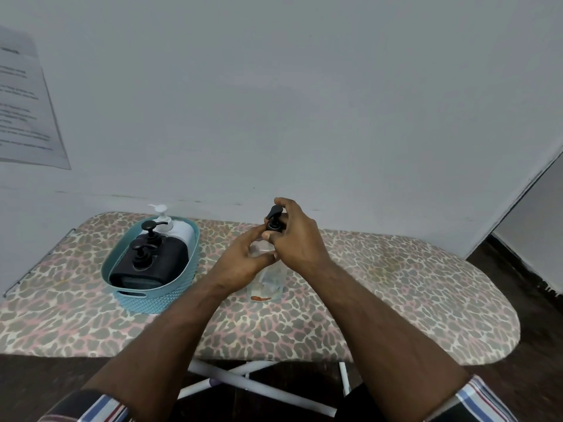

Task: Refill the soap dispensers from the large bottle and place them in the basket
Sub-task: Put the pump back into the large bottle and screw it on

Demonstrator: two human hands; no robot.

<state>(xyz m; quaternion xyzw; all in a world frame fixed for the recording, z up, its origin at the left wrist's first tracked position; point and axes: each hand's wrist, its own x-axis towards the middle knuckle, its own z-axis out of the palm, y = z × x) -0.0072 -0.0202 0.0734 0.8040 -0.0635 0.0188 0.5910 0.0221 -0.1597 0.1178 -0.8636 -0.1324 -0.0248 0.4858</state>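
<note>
A clear bottle (269, 283) with a black pump top (274, 219) stands mid-board. My left hand (243, 260) grips the bottle's upper body. My right hand (297, 239) curls round the pump collar from the right, fingers over the pump head. To the left, a teal basket (152, 296) holds two black pump dispensers (146, 263) and a white pump dispenser (179, 231) at its far end.
Everything rests on a leopard-print ironing board (396, 300) with white legs (243, 382), pushed against a grey wall. A printed sheet (24, 108) hangs on the wall at the left. Dark floor shows to the right.
</note>
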